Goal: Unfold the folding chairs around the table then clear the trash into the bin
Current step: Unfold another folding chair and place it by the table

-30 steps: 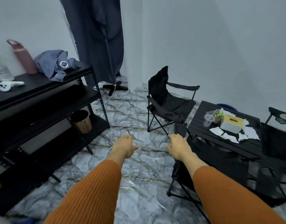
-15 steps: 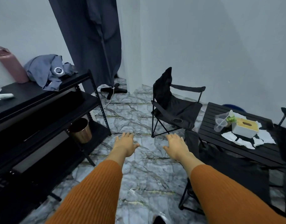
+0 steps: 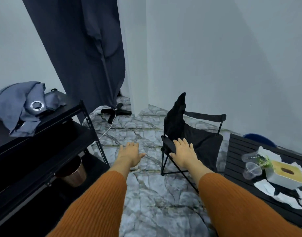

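A black folding chair (image 3: 198,139) stands unfolded on the marble floor, with its backrest cloth bunched up to a point. My right hand (image 3: 184,154) is stretched out with fingers apart, in front of the chair's near armrest. My left hand (image 3: 129,153) is also spread, over bare floor to the chair's left. Both hands hold nothing. A low black slatted table (image 3: 235,151) at the right carries crumpled white paper (image 3: 273,194), two clear plastic cups (image 3: 252,170) and a tissue box (image 3: 285,175). A copper-coloured bin (image 3: 75,173) sits on the bottom shelf of the rack.
A black metal shelf rack (image 3: 44,134) fills the left side, with a grey cloth (image 3: 18,106) on top. A dark curtain on a black cross-foot stand (image 3: 115,112) with a white cable is at the back. A blue object (image 3: 259,139) lies behind the table by the wall.
The view has moved forward and to the left, so the chair is nearer and the table has slid to the right edge. Both hands stay outstretched and empty; the right one now overlaps the chair's armrest.
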A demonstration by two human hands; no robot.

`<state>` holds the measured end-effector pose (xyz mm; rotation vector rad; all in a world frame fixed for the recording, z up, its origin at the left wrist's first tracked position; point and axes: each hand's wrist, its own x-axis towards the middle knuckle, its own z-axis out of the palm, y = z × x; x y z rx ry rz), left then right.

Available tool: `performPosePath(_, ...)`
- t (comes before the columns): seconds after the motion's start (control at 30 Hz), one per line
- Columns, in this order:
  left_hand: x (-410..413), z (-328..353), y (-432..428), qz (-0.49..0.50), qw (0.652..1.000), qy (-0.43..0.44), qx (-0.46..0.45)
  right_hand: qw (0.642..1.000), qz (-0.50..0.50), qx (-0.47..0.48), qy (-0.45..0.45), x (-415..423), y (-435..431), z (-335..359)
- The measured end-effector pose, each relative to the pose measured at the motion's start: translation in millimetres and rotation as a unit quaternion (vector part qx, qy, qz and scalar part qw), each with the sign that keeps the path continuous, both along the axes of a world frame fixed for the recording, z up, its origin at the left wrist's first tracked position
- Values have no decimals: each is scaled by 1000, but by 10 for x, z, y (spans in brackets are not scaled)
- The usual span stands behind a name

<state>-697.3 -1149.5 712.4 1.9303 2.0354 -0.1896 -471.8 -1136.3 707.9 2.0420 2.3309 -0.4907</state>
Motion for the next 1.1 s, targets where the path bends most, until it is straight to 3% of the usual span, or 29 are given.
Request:
performPosePath(0.27,-175,-15,1510,-26,1000,11,5,999,-39,7,19,-139,1275,-26)
performPosePath(0.67,-408,29,4018,-190,981,25,8,979,-191,38,59,-340,3073,-98)
performPosePath(1.1,770,12,5898,-344,938,-21,40,940,-339,35,35,406,4343,-294)
